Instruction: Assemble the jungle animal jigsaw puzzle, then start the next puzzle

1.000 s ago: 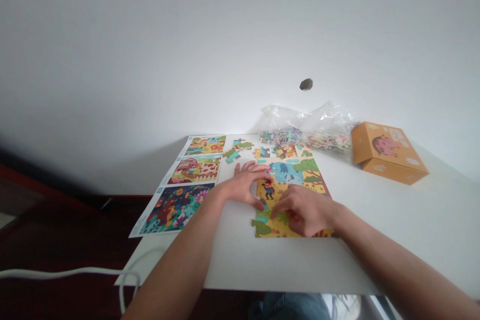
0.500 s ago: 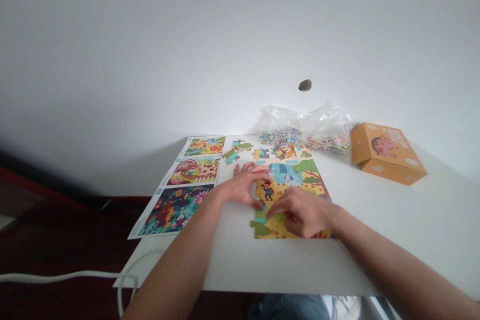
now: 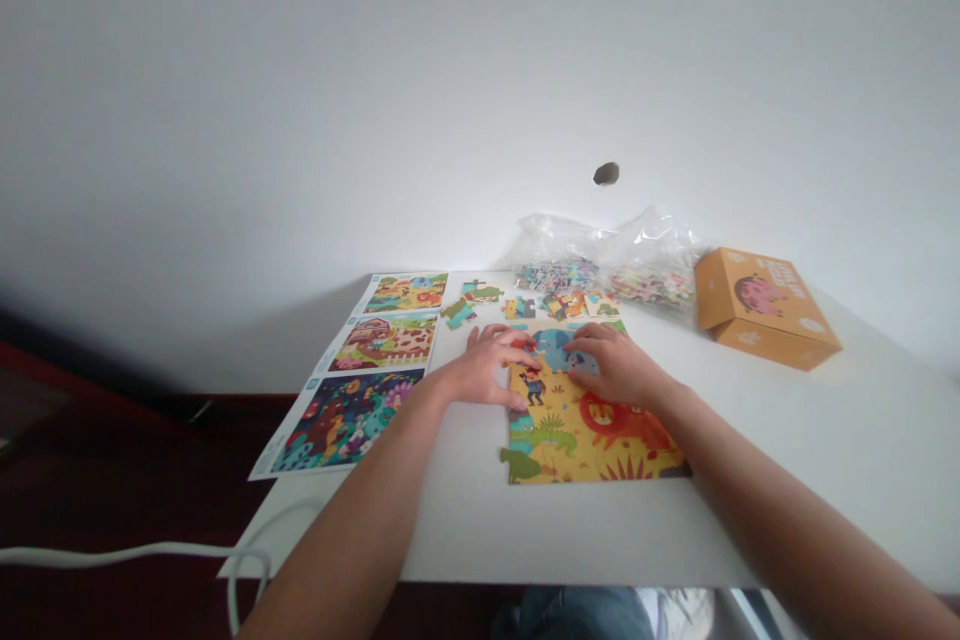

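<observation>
A jigsaw picture (image 3: 570, 430) with an elephant, a lion and a crocodile lies joined on the white table. My left hand (image 3: 491, 370) rests at its upper left edge, thumb and fingers apart, touching it beside the small figure in a hat. On the elephants at the top lies my right hand (image 3: 619, 362), fingers spread and holding nothing. Loose pieces lie just beyond: green and blue ones (image 3: 459, 312) at the left, an orange one (image 3: 564, 305) nearer the right.
A sheet with three printed pictures (image 3: 319, 375) lies at the left. Clear bags of pieces (image 3: 649, 270) lie against the wall, beside an orange box (image 3: 765, 310). A white cable (image 3: 135, 552) hangs at the table's lower left corner.
My right hand has moved up from the crocodile to the elephants, its fingers now spread, uncovering the lion. My left hand has barely moved. The view has shifted slightly.
</observation>
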`<state>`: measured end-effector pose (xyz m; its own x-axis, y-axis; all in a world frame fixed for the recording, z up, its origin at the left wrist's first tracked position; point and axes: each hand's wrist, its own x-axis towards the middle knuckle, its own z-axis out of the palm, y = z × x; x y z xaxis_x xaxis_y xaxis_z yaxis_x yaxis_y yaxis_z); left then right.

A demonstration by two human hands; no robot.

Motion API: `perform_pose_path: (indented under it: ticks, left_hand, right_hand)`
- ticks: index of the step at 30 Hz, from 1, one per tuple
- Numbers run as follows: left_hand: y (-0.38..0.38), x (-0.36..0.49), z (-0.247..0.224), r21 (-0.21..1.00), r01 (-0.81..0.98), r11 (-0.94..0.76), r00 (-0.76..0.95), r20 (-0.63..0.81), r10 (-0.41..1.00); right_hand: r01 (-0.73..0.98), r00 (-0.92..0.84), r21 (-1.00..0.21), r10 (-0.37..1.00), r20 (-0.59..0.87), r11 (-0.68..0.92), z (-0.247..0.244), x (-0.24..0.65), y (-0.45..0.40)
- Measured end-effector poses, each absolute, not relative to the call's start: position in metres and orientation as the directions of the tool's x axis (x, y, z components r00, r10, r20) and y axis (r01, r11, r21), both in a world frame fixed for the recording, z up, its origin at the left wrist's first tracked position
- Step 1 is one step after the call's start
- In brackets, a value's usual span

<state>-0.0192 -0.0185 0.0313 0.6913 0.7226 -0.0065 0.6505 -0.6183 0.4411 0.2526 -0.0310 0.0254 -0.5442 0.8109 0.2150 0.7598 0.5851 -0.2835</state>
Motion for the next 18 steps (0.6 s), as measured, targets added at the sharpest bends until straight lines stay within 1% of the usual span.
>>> perform_pose_path:
  ticks: [7,11,14,16,18]
  left_hand:
    - [-0.019,-0.018,0.032,0.478,0.618,-0.624,0.695,0.038,0.718]
    - [-0.022,-0.016,0.034,0.513,0.593,-0.62,0.709,0.033,0.705]
    - [-0.023,-0.015,0.033,0.522,0.583,-0.623,0.71,0.045,0.703]
    - [-0.022,-0.015,0.031,0.509,0.586,-0.63,0.702,0.069,0.709]
    - [-0.021,-0.015,0.029,0.487,0.608,-0.627,0.682,0.084,0.727]
  right_hand:
    - [0.758,-0.596,-0.254,0.796,0.105,0.601,0.046,0.25,-0.044]
    - [0.773,-0.575,-0.261,0.813,0.098,0.578,0.048,0.249,-0.047]
    - [0.783,-0.51,-0.333,0.849,0.141,0.526,0.039,0.251,-0.039]
    - [0.806,-0.409,-0.372,0.887,0.212,0.46,0.03,0.256,-0.029]
    - [0.857,-0.279,-0.349,0.911,0.303,0.378,0.021,0.263,-0.017]
